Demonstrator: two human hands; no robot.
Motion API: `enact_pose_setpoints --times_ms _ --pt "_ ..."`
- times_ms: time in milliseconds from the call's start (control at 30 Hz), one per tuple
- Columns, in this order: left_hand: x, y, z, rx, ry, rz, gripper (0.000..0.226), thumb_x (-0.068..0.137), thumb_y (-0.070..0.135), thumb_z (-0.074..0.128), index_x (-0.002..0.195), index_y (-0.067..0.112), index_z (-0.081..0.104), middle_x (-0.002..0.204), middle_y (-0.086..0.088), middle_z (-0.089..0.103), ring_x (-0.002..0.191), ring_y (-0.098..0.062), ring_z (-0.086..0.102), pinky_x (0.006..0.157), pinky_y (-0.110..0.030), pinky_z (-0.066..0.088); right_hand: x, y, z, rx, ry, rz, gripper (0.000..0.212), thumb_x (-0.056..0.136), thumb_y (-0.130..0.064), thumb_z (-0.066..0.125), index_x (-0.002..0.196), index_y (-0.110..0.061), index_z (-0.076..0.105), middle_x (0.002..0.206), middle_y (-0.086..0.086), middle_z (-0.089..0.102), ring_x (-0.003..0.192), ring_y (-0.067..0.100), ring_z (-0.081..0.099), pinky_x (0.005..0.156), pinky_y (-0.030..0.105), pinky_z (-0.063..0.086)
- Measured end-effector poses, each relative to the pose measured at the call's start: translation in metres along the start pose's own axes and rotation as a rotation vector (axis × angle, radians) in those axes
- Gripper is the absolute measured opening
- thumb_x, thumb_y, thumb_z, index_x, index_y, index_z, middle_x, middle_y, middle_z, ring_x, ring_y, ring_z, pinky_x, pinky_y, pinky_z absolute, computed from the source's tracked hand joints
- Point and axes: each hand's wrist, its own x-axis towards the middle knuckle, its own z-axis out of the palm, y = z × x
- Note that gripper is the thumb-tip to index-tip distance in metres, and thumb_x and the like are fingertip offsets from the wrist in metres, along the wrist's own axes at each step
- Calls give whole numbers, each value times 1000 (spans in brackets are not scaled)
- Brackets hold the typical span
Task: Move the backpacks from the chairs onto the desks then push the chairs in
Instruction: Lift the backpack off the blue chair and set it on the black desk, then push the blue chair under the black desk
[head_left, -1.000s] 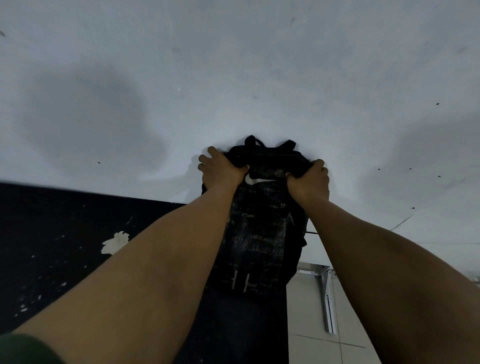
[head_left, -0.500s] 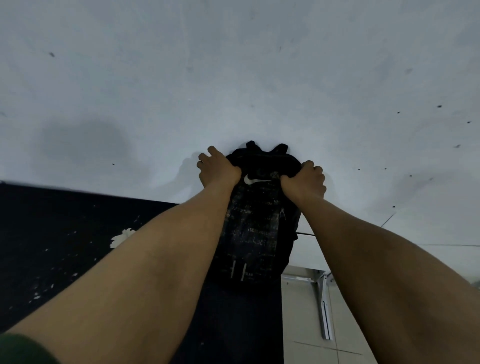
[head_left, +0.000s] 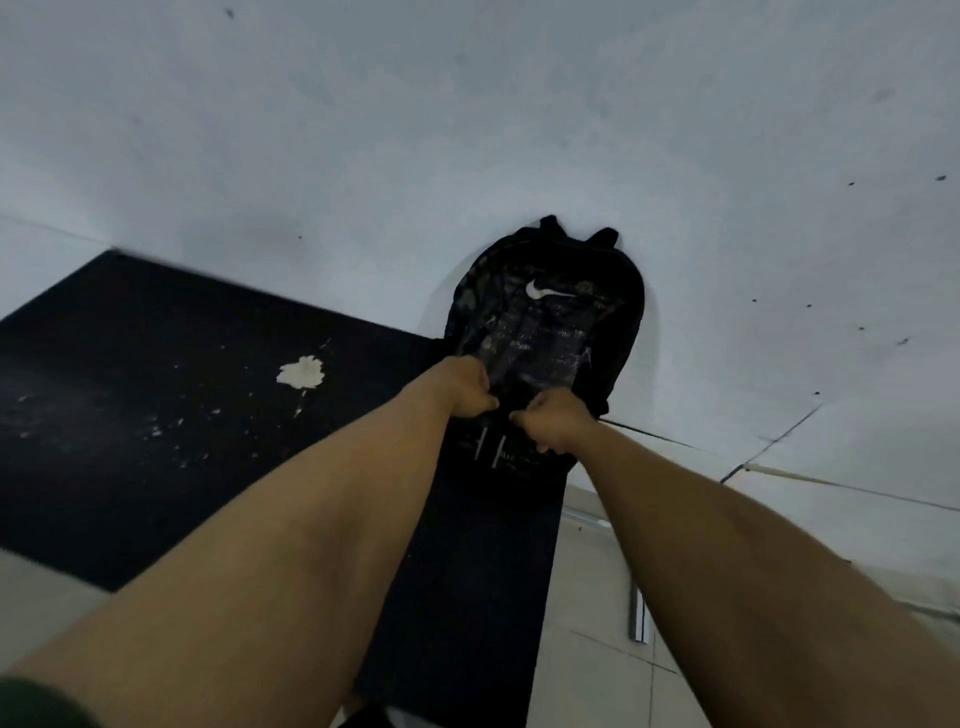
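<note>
A black backpack with a white swoosh logo stands on the black desk top, its top leaning against the white wall. My left hand and my right hand sit close together on the lower front of the backpack. Both have their fingers curled into the fabric, with the thumbs pointing at each other. The pack's two strap loops poke up at its top. No chair is in view.
The desk top carries a white paint blotch and small specks. To the right, below the desk edge, are pale floor tiles and a metal leg. A thin dark cable runs along the wall on the right.
Both hands have left the backpack's top corners and come down to its lower front, close together. The backpack stays against the wall. My view has pulled back and shows more desk.
</note>
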Motion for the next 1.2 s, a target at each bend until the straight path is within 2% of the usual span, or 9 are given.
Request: enact_pose_setpoints --times_ms 100,233,433,533,667,733,800,900,1200 --pt "-33 -27 41 14 -77 -77 38 96 33 57 123 6 61 125 -11 59 109 -23 57 94 -31 46 -16 30 52 -79 -141 20 28 90 -37 63 82 -10 60 80 10 66 62 20 61 48 23 45" --pt "-78 -76 107 19 -173 -248 44 95 37 59 130 10 58 132 -9 58 118 -27 57 99 -34 48 -50 74 121 -199 -285 37 29 89 -41 63 87 -12 59 85 10 62 75 26 62 71 29 52" --pt "-155 -135 195 67 -364 -327 47 96 39 55 132 9 54 134 -11 55 116 -27 57 96 -35 47 -104 119 193 -245 -424 99 33 94 -40 58 79 -10 57 80 10 63 66 21 62 69 26 54" --pt "-196 -149 223 19 -359 -336 51 97 40 53 139 11 50 142 -8 50 125 -25 51 103 -33 42 -133 127 216 -237 -430 122 38 95 -40 56 67 -16 50 75 6 61 65 19 62 59 23 50" --pt "-237 -171 251 -98 -333 -368 52 95 41 56 138 13 49 144 -8 48 128 -24 49 104 -31 40 -172 137 246 -238 -400 121 27 92 -34 57 74 -14 56 91 10 68 93 26 68 71 23 46" --pt "-257 -183 261 -133 -304 -396 47 94 42 58 131 14 54 138 -8 53 122 -24 52 100 -31 43 -194 140 261 -230 -402 121 18 90 -29 56 81 -13 57 99 11 67 90 25 65 70 24 46" --pt "-277 -192 271 -173 -255 -419 42 93 41 60 125 14 56 134 -7 55 119 -24 54 98 -31 45 -218 144 277 -234 -427 111 20 89 -30 56 74 -16 51 97 10 61 87 22 58 72 26 47" --pt "-310 -204 293 -215 -254 -432 42 94 39 59 125 11 56 134 -9 55 122 -26 53 102 -33 45 -256 154 304 -254 -437 99 22 88 -32 58 93 -11 63 110 13 66 96 24 62 76 26 46" --pt "-383 -207 349 -264 -280 -453 41 97 37 55 127 9 56 134 -9 56 121 -23 53 92 -26 42 -332 190 352 -339 -528 82 38 95 -34 54 116 -4 64 121 10 65 110 24 60 88 29 49"
